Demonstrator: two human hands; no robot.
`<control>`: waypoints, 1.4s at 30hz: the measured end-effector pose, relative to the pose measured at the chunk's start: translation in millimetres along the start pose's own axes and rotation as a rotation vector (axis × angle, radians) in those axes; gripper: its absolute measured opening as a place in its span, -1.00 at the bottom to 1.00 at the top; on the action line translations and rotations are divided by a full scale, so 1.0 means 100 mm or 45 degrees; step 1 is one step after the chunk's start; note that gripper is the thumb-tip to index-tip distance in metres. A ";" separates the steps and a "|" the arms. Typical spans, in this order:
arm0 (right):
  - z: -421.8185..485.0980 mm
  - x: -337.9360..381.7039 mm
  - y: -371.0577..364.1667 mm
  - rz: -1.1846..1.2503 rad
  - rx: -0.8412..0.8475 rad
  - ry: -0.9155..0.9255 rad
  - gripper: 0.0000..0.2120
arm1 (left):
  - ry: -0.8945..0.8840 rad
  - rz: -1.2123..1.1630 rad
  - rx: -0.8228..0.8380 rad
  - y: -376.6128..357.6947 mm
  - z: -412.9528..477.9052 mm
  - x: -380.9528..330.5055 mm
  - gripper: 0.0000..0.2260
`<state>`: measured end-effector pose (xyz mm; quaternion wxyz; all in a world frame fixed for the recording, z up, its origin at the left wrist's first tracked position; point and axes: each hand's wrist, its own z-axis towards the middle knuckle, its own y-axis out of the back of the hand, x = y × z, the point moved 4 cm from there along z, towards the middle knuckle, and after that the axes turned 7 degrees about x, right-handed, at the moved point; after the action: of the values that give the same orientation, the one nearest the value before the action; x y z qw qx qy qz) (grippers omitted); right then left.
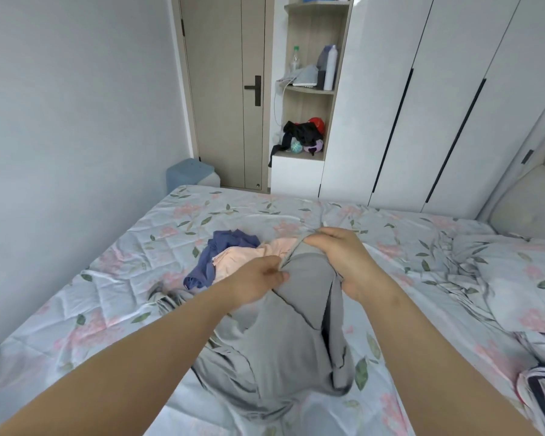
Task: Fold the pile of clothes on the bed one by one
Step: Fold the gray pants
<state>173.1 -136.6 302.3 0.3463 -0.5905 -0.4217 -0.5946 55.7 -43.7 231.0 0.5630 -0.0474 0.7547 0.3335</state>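
Two bare forearms reach in from six o'clock over a floral bedsheet [107,278]. Toward nine o'clock the sheet shows as a broad flat stretch out to the bed's left edge, which runs just beside a pale wall [60,121]. The far edge, at twelve o'clock, stops short of a wooden door [221,89] and a white wardrobe [422,105]. Near the middle a crumpled blue garment [214,256] lies touching a pink garment [249,254] on its right; both sit at eleven o'clock from the hands. The grey garment [280,347] hangs from the hands and spreads toward six o'clock, its lower part bunched on the sheet. At three o'clock a pillow [523,278] in the same print crowds the right side, with a striped cloth [541,391] at four o'clock and a padded headboard [526,199] at two o'clock.

The left hand [258,283] is palm down, thumb and fingers pinching a fold at the grey garment's upper left edge. The right hand [350,262], slightly farther out, curls its fingers over the garment's top hem. The hands are near each other, with cloth spanning between them.
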 end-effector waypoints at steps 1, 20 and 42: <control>-0.01 -0.05 0.04 -0.046 0.042 0.012 -0.94 | 0.004 0.040 -0.041 0.05 0.00 0.00 -0.85; -0.04 -0.05 0.14 -0.484 0.202 0.163 -0.87 | -0.088 0.518 0.161 0.11 -0.16 0.11 -0.81; -0.38 -1.46 -0.18 0.134 0.183 -0.794 -0.31 | 0.202 -1.719 -0.351 0.42 -0.28 -0.45 -0.67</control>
<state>150.1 -176.5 157.7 0.2714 -0.7392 -0.5172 -0.3353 30.3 -41.2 293.9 0.5793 -0.6021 0.5495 -0.0014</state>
